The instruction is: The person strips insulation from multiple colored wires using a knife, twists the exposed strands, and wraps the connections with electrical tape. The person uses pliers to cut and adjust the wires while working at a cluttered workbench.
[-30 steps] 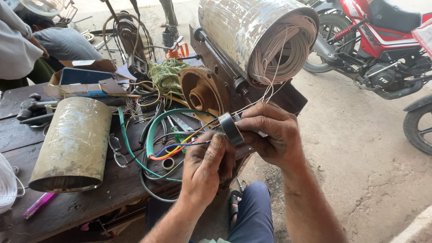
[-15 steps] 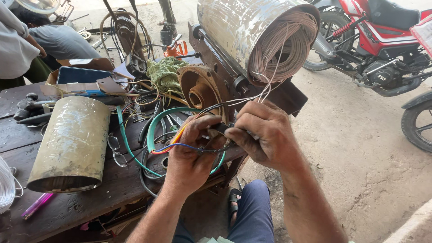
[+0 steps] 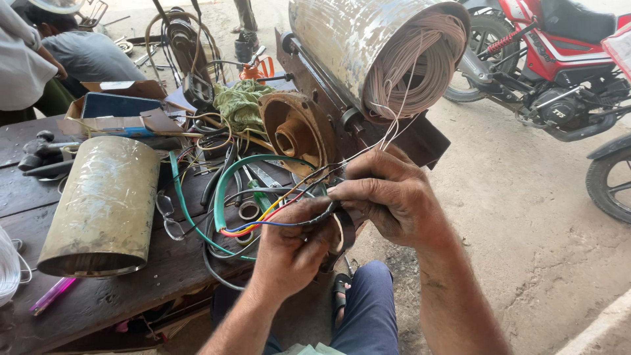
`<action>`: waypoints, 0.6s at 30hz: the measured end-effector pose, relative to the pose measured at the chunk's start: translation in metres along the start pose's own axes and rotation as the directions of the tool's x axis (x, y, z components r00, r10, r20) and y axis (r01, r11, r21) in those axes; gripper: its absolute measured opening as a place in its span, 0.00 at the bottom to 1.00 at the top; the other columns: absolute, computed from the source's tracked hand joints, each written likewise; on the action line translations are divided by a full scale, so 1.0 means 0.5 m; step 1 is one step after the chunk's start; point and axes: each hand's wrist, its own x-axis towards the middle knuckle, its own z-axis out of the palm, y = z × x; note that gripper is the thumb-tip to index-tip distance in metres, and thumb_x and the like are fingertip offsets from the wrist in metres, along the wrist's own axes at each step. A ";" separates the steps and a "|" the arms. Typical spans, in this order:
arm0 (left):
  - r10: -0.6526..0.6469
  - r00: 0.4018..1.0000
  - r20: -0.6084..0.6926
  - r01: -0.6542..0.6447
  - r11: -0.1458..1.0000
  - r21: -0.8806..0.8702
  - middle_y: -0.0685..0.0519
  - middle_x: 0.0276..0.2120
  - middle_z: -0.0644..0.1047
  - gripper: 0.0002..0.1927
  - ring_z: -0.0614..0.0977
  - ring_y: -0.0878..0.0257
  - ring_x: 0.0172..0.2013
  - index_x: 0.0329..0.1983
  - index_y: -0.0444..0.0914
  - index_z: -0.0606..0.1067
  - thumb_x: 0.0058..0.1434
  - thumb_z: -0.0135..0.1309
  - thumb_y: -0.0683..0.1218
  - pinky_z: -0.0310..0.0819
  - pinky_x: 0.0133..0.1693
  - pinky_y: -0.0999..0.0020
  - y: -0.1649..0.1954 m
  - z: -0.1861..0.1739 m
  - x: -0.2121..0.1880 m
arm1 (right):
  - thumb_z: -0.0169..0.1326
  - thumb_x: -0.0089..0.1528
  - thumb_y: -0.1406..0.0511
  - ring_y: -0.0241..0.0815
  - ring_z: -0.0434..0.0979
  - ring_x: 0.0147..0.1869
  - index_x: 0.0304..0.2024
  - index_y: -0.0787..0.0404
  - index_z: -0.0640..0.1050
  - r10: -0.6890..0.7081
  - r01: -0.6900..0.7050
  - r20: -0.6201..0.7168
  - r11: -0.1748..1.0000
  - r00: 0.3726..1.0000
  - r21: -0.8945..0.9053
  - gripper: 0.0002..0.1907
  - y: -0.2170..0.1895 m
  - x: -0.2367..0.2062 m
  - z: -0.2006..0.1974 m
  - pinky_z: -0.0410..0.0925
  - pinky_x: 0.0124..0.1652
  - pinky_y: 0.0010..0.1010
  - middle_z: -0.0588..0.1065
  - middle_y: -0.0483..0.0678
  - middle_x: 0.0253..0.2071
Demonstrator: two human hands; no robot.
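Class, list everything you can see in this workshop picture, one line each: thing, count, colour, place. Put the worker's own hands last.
motor stator: one, grey shell with coppery windings, on the bench behind the hands
end bell: one, rusty brown, leaning by the stator
metal cylinder: one, dull greenish grey, lying on the bench at left
green cable: one, looping across the bench
coloured wires: a bundle, red, yellow, blue, in both hands
tape roll: one, black, between the hands
green rag: one, behind the end bell
cardboard box: one, brown, back left
wooden bench: one, dark
motorcycle: one, red, right
another person: one, far left
left hand: holds the wires
right hand: fingers pinch the wires
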 end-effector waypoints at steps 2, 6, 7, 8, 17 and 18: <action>-0.107 0.994 0.025 0.109 0.947 -0.301 0.47 0.35 0.80 0.13 0.82 0.67 0.32 0.54 0.29 0.75 0.69 0.53 0.40 0.78 0.34 0.72 -0.004 0.013 -0.011 | 0.67 0.56 0.65 0.42 0.77 0.46 0.44 0.53 0.83 -0.019 0.019 -0.012 1.000 1.000 0.005 0.13 0.000 0.001 -0.001 0.71 0.46 0.34 0.77 0.44 0.40; -0.140 0.986 0.086 0.163 0.759 -0.630 0.46 0.27 0.79 0.14 0.78 0.66 0.20 0.48 0.28 0.74 0.74 0.53 0.47 0.72 0.21 0.74 -0.007 0.034 -0.019 | 0.66 0.56 0.65 0.43 0.77 0.46 0.44 0.54 0.84 -0.024 0.024 0.025 1.000 0.999 0.014 0.13 0.006 0.002 -0.014 0.71 0.46 0.34 0.77 0.44 0.41; -0.101 0.991 0.086 0.133 0.712 -0.689 0.46 0.26 0.79 0.15 0.77 0.66 0.19 0.47 0.28 0.74 0.77 0.53 0.48 0.69 0.20 0.75 -0.007 0.037 -0.017 | 0.67 0.57 0.65 0.43 0.77 0.46 0.44 0.55 0.84 -0.015 0.014 0.049 1.000 0.999 0.019 0.12 0.008 0.002 -0.017 0.71 0.45 0.33 0.77 0.45 0.41; -0.141 0.987 0.075 0.155 0.740 -0.654 0.47 0.25 0.78 0.16 0.76 0.67 0.18 0.47 0.29 0.75 0.75 0.52 0.49 0.68 0.19 0.75 -0.005 0.037 -0.015 | 0.67 0.56 0.64 0.43 0.77 0.46 0.44 0.56 0.83 -0.022 0.020 0.040 0.999 0.999 0.045 0.14 0.011 0.000 -0.018 0.72 0.45 0.33 0.77 0.45 0.41; -0.099 0.992 -0.076 0.062 0.918 -0.392 0.45 0.50 0.76 0.26 0.77 0.65 0.45 0.70 0.32 0.64 0.70 0.51 0.45 0.69 0.46 0.71 0.053 0.029 -0.001 | 0.67 0.59 0.58 0.41 0.77 0.41 0.40 0.57 0.82 -0.017 0.019 -0.145 1.000 0.989 0.012 0.13 0.016 -0.006 0.022 0.69 0.40 0.31 0.76 0.43 0.35; -0.050 0.997 -0.051 0.026 0.921 -0.390 0.46 0.58 0.73 0.31 0.75 0.63 0.54 0.73 0.35 0.59 0.68 0.50 0.42 0.69 0.56 0.67 0.062 0.025 -0.003 | 0.67 0.59 0.57 0.40 0.76 0.41 0.39 0.57 0.82 -0.005 0.007 -0.150 1.000 0.989 0.010 0.13 0.013 -0.006 0.023 0.68 0.39 0.31 0.76 0.43 0.35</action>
